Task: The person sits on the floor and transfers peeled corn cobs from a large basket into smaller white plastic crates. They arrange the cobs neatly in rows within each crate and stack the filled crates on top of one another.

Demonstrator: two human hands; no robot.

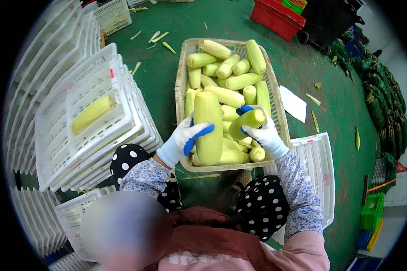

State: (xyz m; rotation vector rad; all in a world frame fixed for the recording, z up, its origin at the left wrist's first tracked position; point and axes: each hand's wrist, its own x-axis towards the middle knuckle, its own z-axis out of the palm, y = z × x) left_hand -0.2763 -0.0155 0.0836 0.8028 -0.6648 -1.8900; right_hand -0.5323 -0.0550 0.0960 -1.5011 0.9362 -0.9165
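My left hand (185, 140), in a white glove with blue, is closed round a long pale-green ear of corn (207, 113) held upright at the near left of a beige crate (281, 113). My right hand (264, 131), gloved the same way, grips a shorter, greener ear of corn (242, 126), tilted with its cut end to the upper right. Both ears are over the crate, which is piled with several more husked ears (242, 81).
Stacked white crates (49, 131) rise on the left, one ear (92, 113) on the top. A white crate (319, 158) lies at right, beside a paper (294, 104). A red bin (276, 20), wheeled black bin (325, 22), green sacks (384, 104) and husk scraps surround the floor (153, 77).
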